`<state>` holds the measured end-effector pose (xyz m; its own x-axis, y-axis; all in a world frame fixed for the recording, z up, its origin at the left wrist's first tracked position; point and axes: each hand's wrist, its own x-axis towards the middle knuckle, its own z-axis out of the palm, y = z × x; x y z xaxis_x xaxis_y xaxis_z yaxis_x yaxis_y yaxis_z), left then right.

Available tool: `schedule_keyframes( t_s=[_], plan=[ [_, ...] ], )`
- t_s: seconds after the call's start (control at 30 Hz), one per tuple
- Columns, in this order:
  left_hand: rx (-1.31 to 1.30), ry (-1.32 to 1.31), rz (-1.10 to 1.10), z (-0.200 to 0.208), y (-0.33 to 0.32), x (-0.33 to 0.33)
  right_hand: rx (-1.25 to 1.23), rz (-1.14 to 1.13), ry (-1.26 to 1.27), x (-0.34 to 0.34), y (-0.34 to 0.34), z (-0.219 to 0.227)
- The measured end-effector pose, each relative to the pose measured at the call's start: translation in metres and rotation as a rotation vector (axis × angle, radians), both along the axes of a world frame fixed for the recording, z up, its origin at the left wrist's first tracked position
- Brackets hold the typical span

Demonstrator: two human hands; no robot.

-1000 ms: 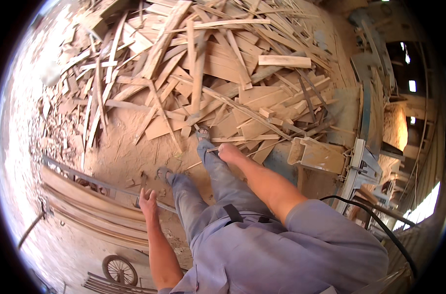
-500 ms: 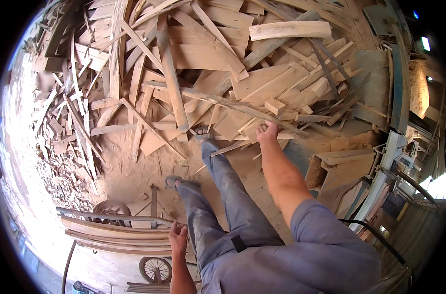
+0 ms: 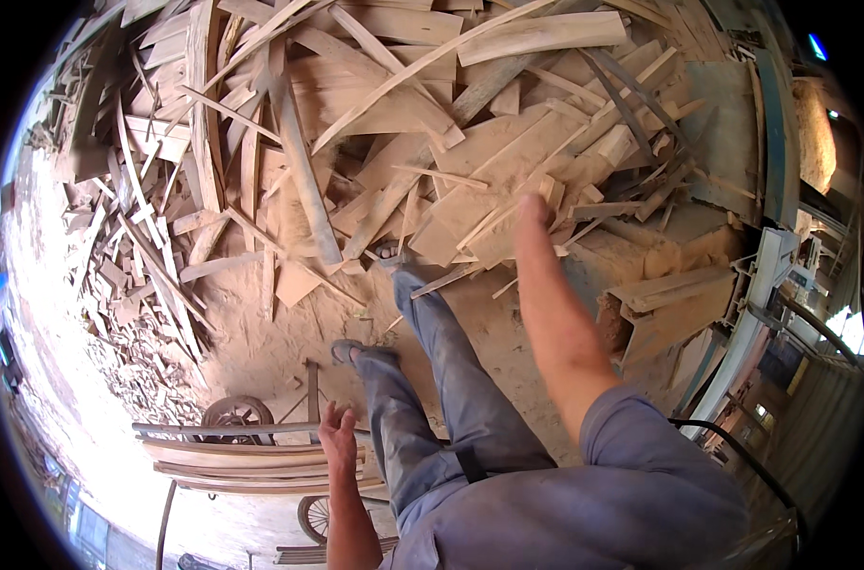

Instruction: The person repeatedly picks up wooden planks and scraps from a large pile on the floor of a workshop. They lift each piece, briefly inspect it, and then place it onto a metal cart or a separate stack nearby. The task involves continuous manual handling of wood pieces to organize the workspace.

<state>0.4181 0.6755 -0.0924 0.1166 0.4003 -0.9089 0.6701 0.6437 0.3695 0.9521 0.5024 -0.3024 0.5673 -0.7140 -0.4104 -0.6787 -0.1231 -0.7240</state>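
Observation:
My right hand (image 3: pixel 536 211) reaches over the near right part of a scrap wood heap, next to a small wooden block (image 3: pixel 550 190). Its fingers are smeared and turned away, so what they hold, if anything, is hidden. My left hand (image 3: pixel 338 432) hangs by the rail of a cart loaded with boards (image 3: pixel 251 458), its fingers apart and nothing in them. A long curved wood strip (image 3: pixel 422 68) crosses the upper middle of the heap. Below it lies a thin stick (image 3: pixel 441 177).
Offcuts and boards (image 3: pixel 375 81) fill the far side. Small scraps (image 3: pixel 137 356) spread at the left. A wooden box-like piece (image 3: pixel 674 309) and a machine frame (image 3: pixel 769 275) stand at the right. Sawdust covers the floor (image 3: pixel 270 342) around my feet.
The long strip under my right hand has left its place, and a curved strip now crosses the upper heap. My right hand has moved farther away. My left hand has come off the cart rail.

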Motion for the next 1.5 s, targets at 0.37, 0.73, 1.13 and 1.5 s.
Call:
schedule_keyframes(
  t_s=[0.37, 0.73, 1.13, 1.5],
  plan=[
    [-0.042, 0.126, -0.07, -0.004, -0.021, -0.022, 0.85, -0.01, 0.291, -0.141, -0.058, -0.039],
    [-0.07, -0.141, 0.002, -0.035, 0.002, 0.034, 0.96, 0.017, 0.152, -0.144, -0.014, 0.013],
    [-0.148, -0.89, -0.123, 0.16, 0.014, 0.276, 1.51, 0.324, 0.111, -0.206, 0.058, 0.299],
    [0.648, -0.538, -0.347, 0.281, 0.065, 0.183, 1.621, 0.004, 0.173, -0.225, 0.045, 0.357]
  ],
)
